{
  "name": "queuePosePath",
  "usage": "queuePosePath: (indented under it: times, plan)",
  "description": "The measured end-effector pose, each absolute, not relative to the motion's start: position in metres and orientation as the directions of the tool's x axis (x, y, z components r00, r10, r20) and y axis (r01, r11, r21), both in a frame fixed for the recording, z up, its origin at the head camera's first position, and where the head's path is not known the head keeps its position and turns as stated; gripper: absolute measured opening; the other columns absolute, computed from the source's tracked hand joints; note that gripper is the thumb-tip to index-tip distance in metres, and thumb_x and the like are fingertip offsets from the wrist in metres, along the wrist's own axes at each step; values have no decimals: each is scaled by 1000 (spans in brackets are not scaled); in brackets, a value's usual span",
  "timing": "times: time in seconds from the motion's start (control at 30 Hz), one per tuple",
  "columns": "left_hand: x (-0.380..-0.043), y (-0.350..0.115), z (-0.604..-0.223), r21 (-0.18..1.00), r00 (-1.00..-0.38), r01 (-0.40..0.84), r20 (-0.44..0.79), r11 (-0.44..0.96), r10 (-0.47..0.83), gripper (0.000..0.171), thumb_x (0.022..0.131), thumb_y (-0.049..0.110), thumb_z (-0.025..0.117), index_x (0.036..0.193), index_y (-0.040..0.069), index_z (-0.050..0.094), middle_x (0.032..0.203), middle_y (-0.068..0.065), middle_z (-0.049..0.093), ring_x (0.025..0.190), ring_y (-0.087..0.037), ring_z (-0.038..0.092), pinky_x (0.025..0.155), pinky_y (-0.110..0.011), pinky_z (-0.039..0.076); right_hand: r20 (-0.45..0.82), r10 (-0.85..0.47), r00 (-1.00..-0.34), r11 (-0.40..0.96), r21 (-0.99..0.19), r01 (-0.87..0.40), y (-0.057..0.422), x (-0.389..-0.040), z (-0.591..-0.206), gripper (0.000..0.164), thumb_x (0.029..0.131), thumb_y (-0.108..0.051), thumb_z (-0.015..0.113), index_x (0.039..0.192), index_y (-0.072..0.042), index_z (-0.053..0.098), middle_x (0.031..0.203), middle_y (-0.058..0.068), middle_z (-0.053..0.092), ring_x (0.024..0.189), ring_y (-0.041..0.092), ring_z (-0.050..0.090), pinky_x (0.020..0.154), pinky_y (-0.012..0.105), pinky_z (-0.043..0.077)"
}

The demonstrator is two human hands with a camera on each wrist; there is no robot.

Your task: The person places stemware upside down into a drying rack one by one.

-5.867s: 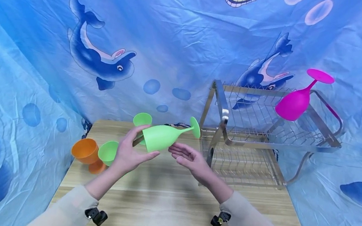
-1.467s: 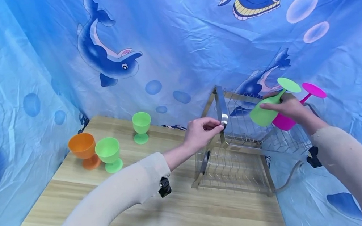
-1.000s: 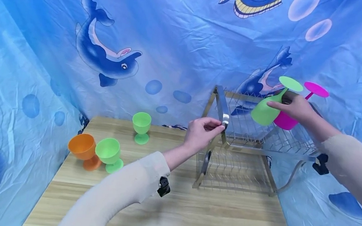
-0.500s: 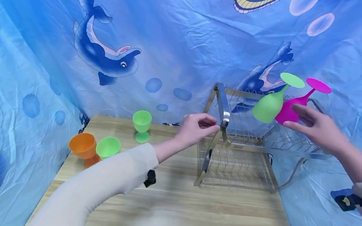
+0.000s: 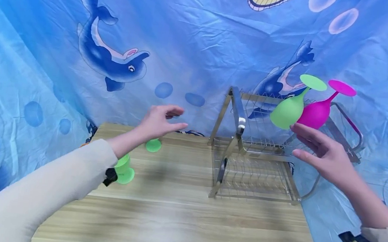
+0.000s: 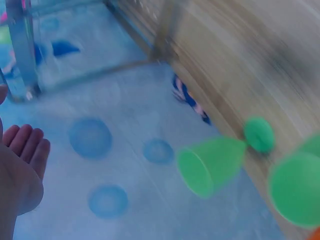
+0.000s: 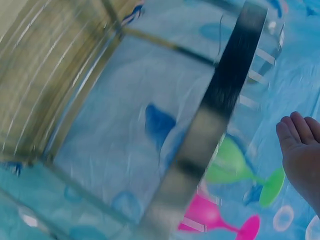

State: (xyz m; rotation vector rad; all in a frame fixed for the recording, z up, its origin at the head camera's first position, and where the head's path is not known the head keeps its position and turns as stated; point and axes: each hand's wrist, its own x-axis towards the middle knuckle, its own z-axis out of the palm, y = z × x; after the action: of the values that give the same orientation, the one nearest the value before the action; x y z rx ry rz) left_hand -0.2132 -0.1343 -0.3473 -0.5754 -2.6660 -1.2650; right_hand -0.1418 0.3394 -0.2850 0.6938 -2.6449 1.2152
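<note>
A green plastic wine glass [image 5: 287,112] and a magenta wine glass [image 5: 316,112] lean upside down, side by side, on the top tier of the metal dish rack [image 5: 240,125]. Just in front of them is my right hand [image 5: 329,155], holding nothing, fingers loosely bent. My left hand [image 5: 160,123] hovers above the table's back left with thumb and fingers apart and nothing in between. Below it stand two small green goblets; the left wrist view shows the farther goblet [image 6: 212,165] and the nearer goblet [image 6: 297,190]. My left arm mostly hides an orange goblet [image 5: 85,144].
The rack's lower tier [image 5: 255,181] sits on the right of the wooden table [image 5: 177,220]. Its steel end post [image 5: 238,113] rises between my hands. A blue curtain [image 5: 193,51] printed with dolphins encloses the table at the back and sides.
The green wine glass went from my hands above the table onto the rack. My right hand let go and drew back toward me. My left hand left the rack's post and moved left.
</note>
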Motion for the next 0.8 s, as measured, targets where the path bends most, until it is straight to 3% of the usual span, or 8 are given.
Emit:
queuePosePath:
  times: [0.1,0.3,0.5,0.67,0.8]
  plan:
    - [-217,-158,-353,710,-949,316,231,629,216,67,90,39,88,144,8,65,143,-14,68,131,-32,65,112,-46,53,364,-391,-845,492,-694,-526,328,-129,-291,70,93,16,72,157,-2,51,153,-8,60,138,-3,55,105,9,46]
    - [-225,-185,-370,701,-986,160,151,695,74,96,87,54,87,161,8,46,160,-16,52,146,-38,50,119,-57,43,401,-471,-786,239,-800,-551,311,-108,-313,75,87,26,67,156,8,45,159,9,56,144,11,54,115,19,43]
    - [-231,-193,-408,708,-989,75,144,703,-38,111,85,58,87,168,8,31,167,-20,41,151,-44,40,120,-64,38,459,-544,-703,39,-822,-568,292,-100,-349,77,81,28,67,152,18,41,157,21,53,145,20,54,118,28,41]
    - [-237,-197,-446,733,-988,-17,92,681,-123,122,82,61,88,171,10,21,173,-21,28,157,-47,28,125,-66,29,399,-565,-722,88,-841,-534,276,-97,-382,76,82,24,71,153,15,43,157,19,54,144,15,54,118,27,42]
    - [-240,-200,-472,743,-984,-90,35,663,-172,130,79,66,87,173,14,13,176,-21,19,159,-48,23,125,-68,28,344,-576,-741,115,-864,-490,263,-97,-411,72,86,19,73,153,13,45,155,28,52,144,10,54,118,25,41]
